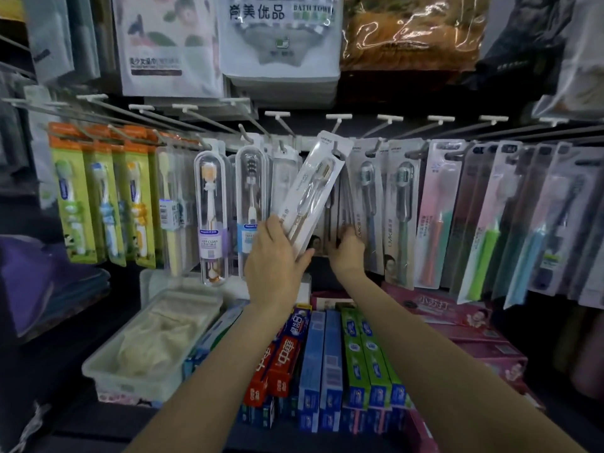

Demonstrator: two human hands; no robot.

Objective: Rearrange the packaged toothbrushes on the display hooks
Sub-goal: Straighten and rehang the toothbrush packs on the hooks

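Observation:
My left hand (276,256) grips the lower end of a white packaged toothbrush (313,188), which tilts to the right with its top near a hook (338,152). My right hand (346,248) holds the bottoms of the packs hanging behind it (343,210), fingers curled round their edges. Rows of packaged toothbrushes hang on hooks across the display: green and orange packs (98,197) at the left, clear tube cases (210,217) in the middle, grey packs (400,207) and pink packs (434,214) at the right.
Toothpaste boxes (327,364) lie stacked on the shelf below my arms. A clear plastic bin (157,341) with a pale bundle sits at the lower left. Packaged bath towels (281,44) hang above the hooks. Pink boxes (457,322) lie at the lower right.

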